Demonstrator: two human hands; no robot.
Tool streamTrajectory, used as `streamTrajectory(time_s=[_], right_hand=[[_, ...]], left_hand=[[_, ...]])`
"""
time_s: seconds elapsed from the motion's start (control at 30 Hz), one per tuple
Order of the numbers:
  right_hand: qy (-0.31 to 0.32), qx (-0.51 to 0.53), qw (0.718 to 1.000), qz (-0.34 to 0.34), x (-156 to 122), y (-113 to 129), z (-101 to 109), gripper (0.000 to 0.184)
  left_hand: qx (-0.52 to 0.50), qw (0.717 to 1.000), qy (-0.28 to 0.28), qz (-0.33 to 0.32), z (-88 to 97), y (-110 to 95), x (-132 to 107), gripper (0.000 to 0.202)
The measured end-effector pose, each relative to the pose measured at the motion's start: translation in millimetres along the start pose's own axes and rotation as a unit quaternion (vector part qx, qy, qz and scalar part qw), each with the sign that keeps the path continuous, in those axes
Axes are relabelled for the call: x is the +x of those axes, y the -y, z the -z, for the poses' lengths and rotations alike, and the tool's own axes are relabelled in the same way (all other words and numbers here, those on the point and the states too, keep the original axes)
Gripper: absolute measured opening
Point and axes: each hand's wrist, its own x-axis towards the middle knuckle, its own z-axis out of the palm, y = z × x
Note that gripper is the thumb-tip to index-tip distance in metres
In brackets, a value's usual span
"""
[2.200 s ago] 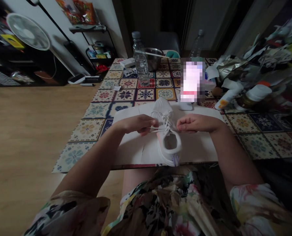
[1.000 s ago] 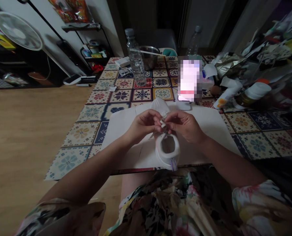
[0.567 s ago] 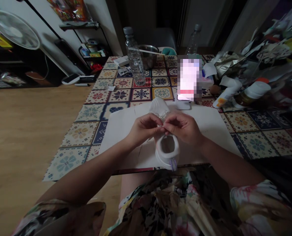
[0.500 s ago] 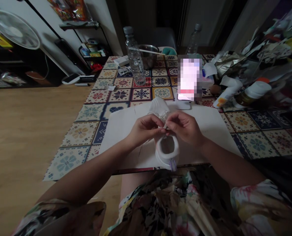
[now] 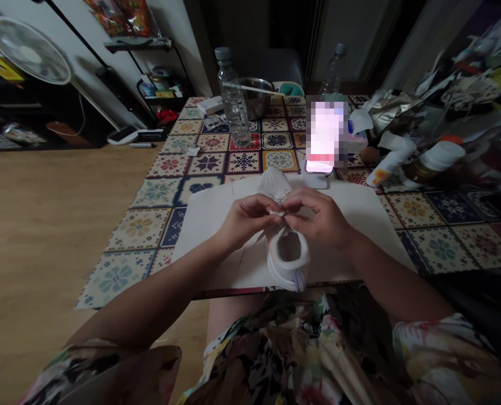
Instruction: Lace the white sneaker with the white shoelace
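Observation:
A white shoe (image 5: 290, 263) rests on a white board (image 5: 216, 225), its opening and purple heel tab towards me and its toe pointing away. Over its lacing, my left hand (image 5: 252, 218) pinches a white shoelace (image 5: 263, 232) between thumb and fingers. Close against it from the other side, my right hand (image 5: 313, 216) also has thumb and fingers closed on the lace. The fingertips nearly meet, and they hide most of the lace and the tongue.
Beyond the board stand a lit phone (image 5: 325, 138) on a holder, a clear water bottle (image 5: 233, 101) and a metal pot (image 5: 256, 98). White bottles (image 5: 433, 163) and heaped clutter crowd the right. A patterned cloth (image 5: 149, 194) covers the table.
My fingers have shifted on the lace: my right index finger now reaches further across, and both hands' fingertips are closer together. The shoe stays in nearly the same place.

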Motion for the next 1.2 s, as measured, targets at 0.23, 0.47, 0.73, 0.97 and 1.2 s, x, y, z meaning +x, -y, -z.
streamTrajectory(time_s=[0.23, 0.47, 0.73, 0.97, 1.2], right_hand=[[0.039, 0.011, 0.999, -0.03, 1, -6, 0, 0.009], [0.126, 0.073, 0.985, -0.091, 1, -4, 5, 0.006], [0.001, -0.087, 0.994, 0.072, -2, 3, -4, 0.006], [-0.016, -0.056, 0.994, 0.098, -1, 4, 2, 0.007], [0.08, 0.078, 0.989, 0.096, 3, 7, 13, 0.013]], left_hand=[[0.062, 0.998, -0.007, -0.022, 4.4, -2, 1, 0.022], [0.091, 0.994, -0.001, -0.053, 2.5, -4, 2, 0.024], [0.102, 0.994, -0.001, -0.038, 5.2, -1, 2, 0.028], [0.113, 0.993, 0.005, -0.023, 8.5, 3, 5, 0.035], [0.173, 0.985, -0.007, -0.02, 17.0, 6, 10, 0.037]])
